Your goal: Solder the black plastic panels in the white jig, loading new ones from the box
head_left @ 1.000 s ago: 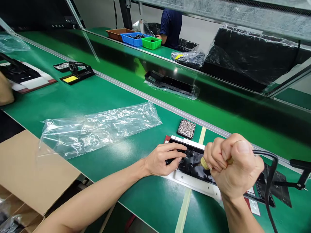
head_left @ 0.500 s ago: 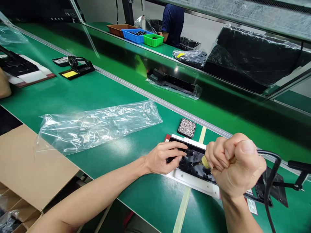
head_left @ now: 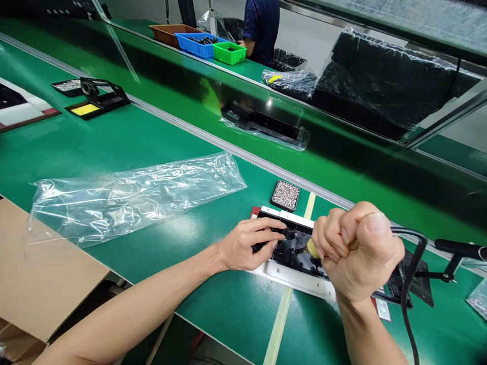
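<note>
A black plastic part (head_left: 300,253) lies in a white fixture (head_left: 297,281) on the green bench in front of me. My left hand (head_left: 247,243) rests on the part's left end, fingers pressing it down. My right hand (head_left: 357,253) is a closed fist around a corded tool with a yellowish handle (head_left: 312,248), its tip pointing down at the part near my left fingertips. The black cable (head_left: 409,284) loops out of the fist and drops to the right. A small black tray of tiny screws (head_left: 285,195) sits just beyond the fixture.
A long empty clear plastic bag (head_left: 129,195) lies to the left. A cardboard box (head_left: 41,284) stands at the near left edge. A black tool stand (head_left: 452,253) is at the right, another stand with a yellow pad (head_left: 93,101) far left. A bagged black part (head_left: 262,126) lies on the conveyor; a person stands by coloured bins (head_left: 228,53) at the back.
The view has shifted slightly, so everything sits a little further left and lower. Both hands stay on the part and the tool in the same grip.
</note>
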The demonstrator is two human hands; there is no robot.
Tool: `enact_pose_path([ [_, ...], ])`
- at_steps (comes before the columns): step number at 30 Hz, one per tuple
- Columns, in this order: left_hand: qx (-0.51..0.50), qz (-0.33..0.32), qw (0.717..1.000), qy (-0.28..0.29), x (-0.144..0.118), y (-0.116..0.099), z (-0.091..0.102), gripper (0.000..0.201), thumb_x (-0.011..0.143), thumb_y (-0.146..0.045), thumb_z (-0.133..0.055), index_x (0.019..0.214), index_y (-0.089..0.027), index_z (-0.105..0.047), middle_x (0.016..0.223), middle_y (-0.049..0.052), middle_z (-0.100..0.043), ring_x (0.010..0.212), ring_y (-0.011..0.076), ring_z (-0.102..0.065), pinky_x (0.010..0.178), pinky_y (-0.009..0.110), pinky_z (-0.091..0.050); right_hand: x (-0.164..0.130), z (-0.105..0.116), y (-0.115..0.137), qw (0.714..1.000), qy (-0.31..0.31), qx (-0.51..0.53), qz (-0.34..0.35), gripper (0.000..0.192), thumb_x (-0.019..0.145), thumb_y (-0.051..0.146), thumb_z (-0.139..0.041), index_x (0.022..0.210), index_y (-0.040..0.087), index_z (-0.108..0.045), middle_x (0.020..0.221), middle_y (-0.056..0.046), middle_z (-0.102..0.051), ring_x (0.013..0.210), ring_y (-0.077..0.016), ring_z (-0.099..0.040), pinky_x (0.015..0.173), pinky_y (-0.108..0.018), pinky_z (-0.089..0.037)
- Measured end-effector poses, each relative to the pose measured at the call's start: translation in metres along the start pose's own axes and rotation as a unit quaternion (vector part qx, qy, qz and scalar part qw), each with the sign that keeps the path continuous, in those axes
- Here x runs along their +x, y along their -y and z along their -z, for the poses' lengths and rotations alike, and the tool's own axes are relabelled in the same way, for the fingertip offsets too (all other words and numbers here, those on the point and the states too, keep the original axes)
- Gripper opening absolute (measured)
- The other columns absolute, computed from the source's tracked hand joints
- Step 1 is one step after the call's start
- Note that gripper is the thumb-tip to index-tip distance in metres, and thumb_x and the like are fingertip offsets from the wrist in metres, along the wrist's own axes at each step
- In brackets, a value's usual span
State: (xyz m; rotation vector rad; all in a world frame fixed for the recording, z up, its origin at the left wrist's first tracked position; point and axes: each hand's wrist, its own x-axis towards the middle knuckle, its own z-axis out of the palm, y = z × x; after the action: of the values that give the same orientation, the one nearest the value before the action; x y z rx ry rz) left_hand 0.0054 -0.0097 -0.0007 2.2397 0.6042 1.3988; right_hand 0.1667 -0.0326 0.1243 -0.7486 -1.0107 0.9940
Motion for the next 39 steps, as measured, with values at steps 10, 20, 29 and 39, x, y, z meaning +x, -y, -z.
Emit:
enact_pose_path([
  [10, 0.004, -0.002, 1.0, -0.003, 0.0005, -0.0001, -0.0003, 0.023, 0.093, -0.011, -0.057, 0.108, -0.014, -0.075, 0.118, 0.014, -0.075, 0.1, 0.0196, -0.075, 0.083, 0.03, -0.065, -0.0015, 0.0011, -0.0004, 1.0, -0.006, -0.013, 0.001, 0.046, 0.094, 0.034, -0.064, 0.056, 0.018, -0.044, 0.045, 0.007, -0.033, 0.037, -0.0055, -0.029, 0.034, -0.019, -0.025],
  [20, 0.004, -0.003, 1.0, -0.003, -0.0001, 0.0003, -0.001, 0.024, 0.092, -0.01, -0.057, 0.109, -0.015, -0.075, 0.118, 0.013, -0.075, 0.1, 0.0199, -0.075, 0.084, 0.031, -0.065, -0.0011, 0.0012, 0.0, 1.0, -0.006, -0.014, 0.0, 0.046, 0.094, 0.034, -0.065, 0.056, 0.019, -0.045, 0.046, 0.007, -0.033, 0.037, -0.0057, -0.029, 0.034, -0.019, -0.025],
  [29, 0.006, -0.005, 1.0, -0.003, 0.0026, -0.0019, 0.0007, 0.024, 0.092, -0.01, -0.058, 0.108, -0.014, -0.074, 0.117, 0.014, -0.075, 0.097, 0.0193, -0.076, 0.081, 0.029, -0.065, -0.0009, 0.0007, 0.0003, 1.0, 0.002, -0.01, -0.01, 0.046, 0.091, 0.037, -0.068, 0.056, 0.019, -0.045, 0.045, 0.007, -0.033, 0.037, -0.006, -0.03, 0.034, -0.019, -0.025],
  [39, 0.007, -0.004, 1.0, 0.001, 0.0002, -0.0008, 0.0004, 0.024, 0.091, -0.009, -0.058, 0.108, -0.014, -0.074, 0.117, 0.014, -0.075, 0.098, 0.0199, -0.076, 0.081, 0.03, -0.065, -0.001, 0.0026, 0.0008, 1.0, 0.017, -0.018, -0.01, 0.046, 0.094, 0.037, -0.065, 0.057, 0.019, -0.044, 0.046, 0.006, -0.032, 0.038, -0.0063, -0.03, 0.035, -0.019, -0.026],
])
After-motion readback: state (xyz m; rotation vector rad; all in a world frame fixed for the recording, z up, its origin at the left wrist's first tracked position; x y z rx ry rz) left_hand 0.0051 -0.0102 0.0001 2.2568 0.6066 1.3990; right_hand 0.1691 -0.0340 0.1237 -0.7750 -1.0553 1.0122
